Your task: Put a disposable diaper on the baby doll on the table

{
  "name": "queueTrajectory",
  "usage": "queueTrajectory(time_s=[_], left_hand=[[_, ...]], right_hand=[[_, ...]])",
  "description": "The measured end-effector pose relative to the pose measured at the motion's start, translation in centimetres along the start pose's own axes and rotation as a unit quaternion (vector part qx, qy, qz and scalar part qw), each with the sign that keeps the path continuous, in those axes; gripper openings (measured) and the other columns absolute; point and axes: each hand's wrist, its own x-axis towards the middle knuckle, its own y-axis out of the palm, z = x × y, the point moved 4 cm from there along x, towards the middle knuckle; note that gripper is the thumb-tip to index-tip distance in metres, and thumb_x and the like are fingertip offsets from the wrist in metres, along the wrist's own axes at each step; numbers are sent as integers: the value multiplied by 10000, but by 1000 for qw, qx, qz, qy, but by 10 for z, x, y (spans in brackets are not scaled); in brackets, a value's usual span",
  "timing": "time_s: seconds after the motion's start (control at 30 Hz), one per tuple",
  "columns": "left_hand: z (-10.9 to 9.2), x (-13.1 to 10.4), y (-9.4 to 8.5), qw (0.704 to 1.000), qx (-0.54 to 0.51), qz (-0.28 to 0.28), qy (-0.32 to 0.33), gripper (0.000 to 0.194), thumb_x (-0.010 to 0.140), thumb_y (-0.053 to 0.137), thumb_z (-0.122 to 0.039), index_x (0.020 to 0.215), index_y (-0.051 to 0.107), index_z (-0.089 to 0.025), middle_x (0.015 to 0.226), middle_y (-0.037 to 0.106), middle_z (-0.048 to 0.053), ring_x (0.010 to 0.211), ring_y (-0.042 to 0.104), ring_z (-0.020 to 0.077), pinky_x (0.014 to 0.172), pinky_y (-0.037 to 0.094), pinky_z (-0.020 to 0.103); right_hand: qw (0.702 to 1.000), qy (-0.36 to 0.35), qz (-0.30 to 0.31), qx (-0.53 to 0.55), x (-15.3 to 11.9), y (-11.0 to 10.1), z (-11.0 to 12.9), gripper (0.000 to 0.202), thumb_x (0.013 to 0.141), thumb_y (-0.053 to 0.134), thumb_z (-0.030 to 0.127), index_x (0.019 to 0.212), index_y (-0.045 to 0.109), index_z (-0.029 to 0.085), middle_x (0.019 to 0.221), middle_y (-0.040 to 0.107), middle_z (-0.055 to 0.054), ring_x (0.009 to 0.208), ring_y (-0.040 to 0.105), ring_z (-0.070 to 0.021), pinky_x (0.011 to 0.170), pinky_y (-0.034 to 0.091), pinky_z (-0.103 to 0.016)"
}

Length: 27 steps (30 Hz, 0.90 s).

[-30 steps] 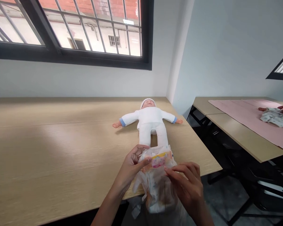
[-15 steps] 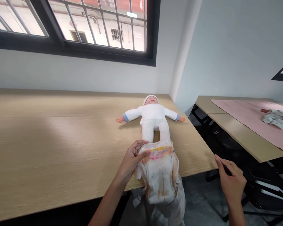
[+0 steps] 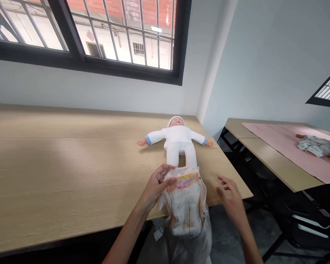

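A white diaper [image 3: 185,209] with a yellow and pink printed waistband hangs over the table's front edge. My left hand [image 3: 157,186] pinches its upper left corner between thumb and fingers. Thin, whitish translucent material [image 3: 205,238] hangs behind and below the diaper. Just beyond its top edge lies a baby doll [image 3: 178,135] on its back, in white clothes with blue cuffs and a white cap, arms spread. The doll's feet are hidden behind the diaper. To the right of the diaper, my right hand [image 3: 231,198] is in the air with bent fingers apart, holding nothing.
The wooden table [image 3: 71,176] runs off to the left below a barred window [image 3: 123,33]. A second table [image 3: 280,172] at the right bears a pink mat [image 3: 280,146] and another clothed doll [image 3: 316,145]. A dark chair [image 3: 308,238] stands below it.
My right hand has moved left toward the diaper, and its fingertips have come apart from a pinch. My left hand keeps its hold. The view has shifted slightly.
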Motion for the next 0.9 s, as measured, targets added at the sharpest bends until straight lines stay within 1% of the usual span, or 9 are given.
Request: queueTrajectory(time_s=[0.1, 0.17, 0.23, 0.3, 0.37, 0.5, 0.67, 0.77, 0.9], left_hand=[[-11, -16, 10, 998, 2, 63, 3, 361, 665, 793, -248, 963, 593, -210, 945, 642, 8, 824, 610, 143, 694, 490, 205], [-19, -28, 17, 994, 6, 110, 0, 348, 673, 789, -249, 962, 599, -213, 943, 640, 8, 800, 607, 139, 664, 494, 199], [-26, -37, 22, 991, 7, 132, 1, 330, 684, 781, -257, 959, 604, -215, 964, 644, 13, 809, 610, 142, 664, 500, 197], [-30, -40, 23, 993, 15, 114, 13, 322, 692, 776, -265, 959, 602, -218, 941, 646, 6, 785, 606, 130, 648, 498, 184], [-30, -38, 21, 997, 26, 66, 26, 337, 694, 776, -287, 971, 596, -221, 899, 640, -5, 737, 597, 117, 616, 496, 173], [-19, -34, 14, 1000, 23, -17, 2, 455, 645, 804, -364, 1019, 599, -209, 961, 673, 30, 832, 640, 178, 668, 535, 225], [-4, -40, 16, 993, 28, 42, -102, 422, 619, 826, -356, 958, 701, -138, 809, 724, 67, 829, 673, 226, 713, 542, 260], [-5, -43, 14, 996, 20, 25, -88, 364, 643, 817, -329, 945, 721, -149, 786, 735, 56, 797, 678, 209, 690, 540, 242], [-6, -44, 15, 998, 11, 9, -63, 346, 667, 806, -314, 965, 714, -165, 809, 742, 46, 802, 683, 195, 688, 547, 231]], right_hand=[[986, -17, 134, 95, -3, 28, 36, 645, 770, 595, 637, 1264, 586, 222, 1269, 583, -145, 1137, 554, -281, 940, 477, -446], [955, 8, 213, 207, -9, 38, 50, 705, 789, 534, 686, 1328, 523, 231, 1312, 557, -140, 1172, 545, -273, 982, 455, -429], [920, 43, 250, 297, -17, 45, 57, 719, 780, 509, 720, 1290, 552, 215, 1216, 617, -139, 1108, 585, -272, 958, 469, -413], [902, 84, 247, 344, -25, 49, 57, 654, 757, 554, 709, 1145, 640, 190, 1024, 683, -126, 945, 637, -267, 843, 519, -392], [894, 128, 230, 362, -30, 54, 56, 517, 750, 639, 624, 991, 687, 169, 864, 695, -100, 781, 641, -239, 711, 532, -353], [901, 160, 168, 366, -31, 58, 60, 326, 752, 722, 452, 835, 704, 137, 748, 681, -67, 673, 608, -189, 628, 493, -288], [901, 188, 150, 360, -27, 62, 61, 362, 748, 724, 450, 845, 702, 102, 721, 676, -73, 653, 604, -186, 598, 481, -273], [902, 193, 146, 357, -27, 64, 57, 373, 751, 719, 452, 876, 693, 102, 729, 679, -73, 660, 611, -187, 610, 493, -275], [898, 183, 138, 375, -28, 66, 53, 443, 742, 716, 484, 1006, 664, 132, 959, 703, -111, 858, 648, -228, 734, 523, -302]])
